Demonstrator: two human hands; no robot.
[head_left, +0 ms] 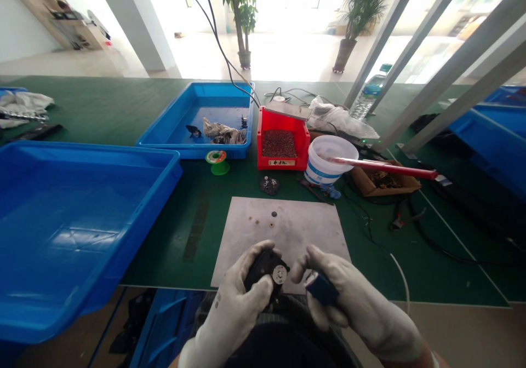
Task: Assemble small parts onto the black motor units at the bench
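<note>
Both hands wear pale gloves and work close together at the near edge of the table (156,110), over a grey mat (283,228); the left hand (238,297) has its fingers wrapped around a small black part (263,269) with a round silver disc on its face, holding it just above the mat's near edge; the right hand (349,297) is curled shut on a small blue tool (321,288), whose end sits just beside the black part, though whether the two touch cannot be told; a few tiny round bits lie on the mat farther back; beyond the mat a dark gear-like piece (269,184) rests on the green cover; behind it stands a red bin (283,138) full of small dark pieces, with a white bucket (331,160) to its right and a red rod (382,166) lying across the bucket's rim; a green spool (217,162) stands left of the red bin, in front of a blue tray (197,116) that holds crumpled rags; a larger blue tray (82,220) fills the left side; a cardboard box (386,182) and black cables lie to the right.
</note>
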